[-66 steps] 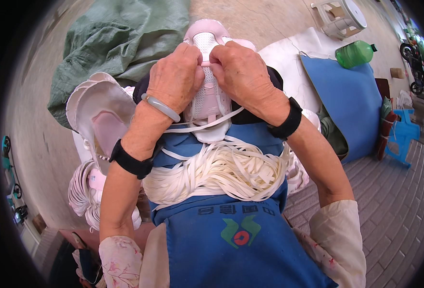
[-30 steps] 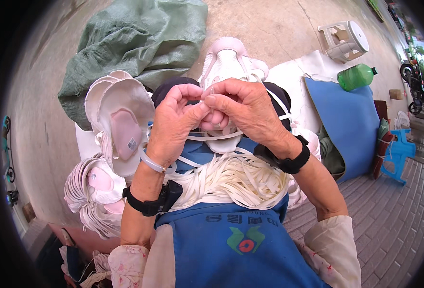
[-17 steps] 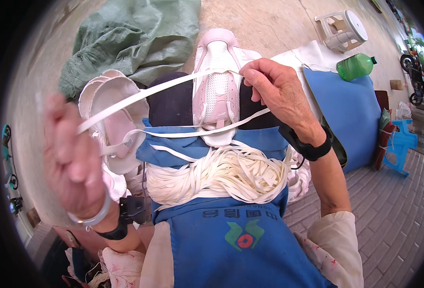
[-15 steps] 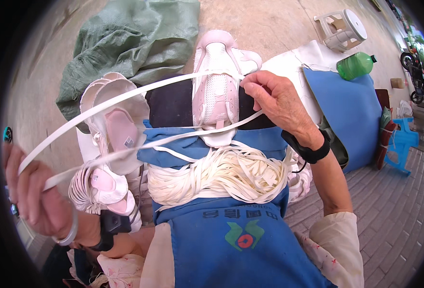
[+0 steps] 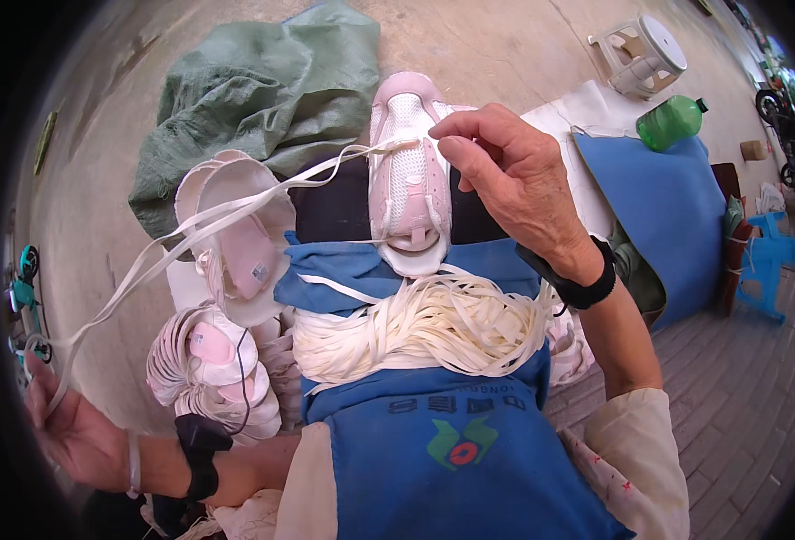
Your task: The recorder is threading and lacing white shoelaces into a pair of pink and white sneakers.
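A pink and white shoe upper (image 5: 408,171) lies toe-away over dark cloth in front of me. A white shoelace (image 5: 253,205) runs in two slack strands from the upper's eyelets to my left hand (image 5: 81,434), which grips it at the far left. My right hand (image 5: 516,171) is beside the upper, fingers bent and thumb apart from the index finger. I see no lace between them. Across my lap lies a thick bundle of white laces (image 5: 415,328). More pink and white uppers (image 5: 235,243) are stacked on the left, partly hidden.
A green woven sack (image 5: 262,99) lies on the ground beyond the uppers. To the right are a blue sheet (image 5: 659,207), a green bottle (image 5: 670,123), a white stool (image 5: 641,56) and a blue stool (image 5: 765,261). Smaller strung uppers (image 5: 213,355) sit beside my left forearm.
My left hand has moved down and outward with the lace, whose strands now hang slack and close together. My right hand has come away from the lace, staying near the upper.
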Tool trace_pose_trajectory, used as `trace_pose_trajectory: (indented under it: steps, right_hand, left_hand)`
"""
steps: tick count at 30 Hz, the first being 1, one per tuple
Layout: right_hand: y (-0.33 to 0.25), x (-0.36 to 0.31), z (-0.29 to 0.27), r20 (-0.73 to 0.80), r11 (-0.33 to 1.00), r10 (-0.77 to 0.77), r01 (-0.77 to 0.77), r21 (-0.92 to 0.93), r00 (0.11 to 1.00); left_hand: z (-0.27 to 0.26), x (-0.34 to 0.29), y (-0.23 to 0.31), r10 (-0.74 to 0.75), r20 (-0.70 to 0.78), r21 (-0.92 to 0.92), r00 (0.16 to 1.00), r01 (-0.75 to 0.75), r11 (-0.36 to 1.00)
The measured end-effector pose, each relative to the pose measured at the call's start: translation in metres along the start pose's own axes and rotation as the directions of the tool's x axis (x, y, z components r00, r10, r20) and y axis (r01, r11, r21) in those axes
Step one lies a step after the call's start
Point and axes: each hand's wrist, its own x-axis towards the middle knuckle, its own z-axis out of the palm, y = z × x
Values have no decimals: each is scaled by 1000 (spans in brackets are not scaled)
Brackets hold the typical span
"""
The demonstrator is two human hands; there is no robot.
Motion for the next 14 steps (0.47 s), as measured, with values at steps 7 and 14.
trace_pose_trajectory:
  steps: [7, 14]
  right_hand:
    - [-36, -7, 15, 46, 902, -409, 412, -128, 911]
    - [-20, -6, 23, 92, 930, -341, 350, -116, 936]
  left_hand:
    - [225, -45, -211, -520, 41, 298, 853, 487, 821]
    - [223, -58, -236, -364, 196, 530, 911, 214, 820]
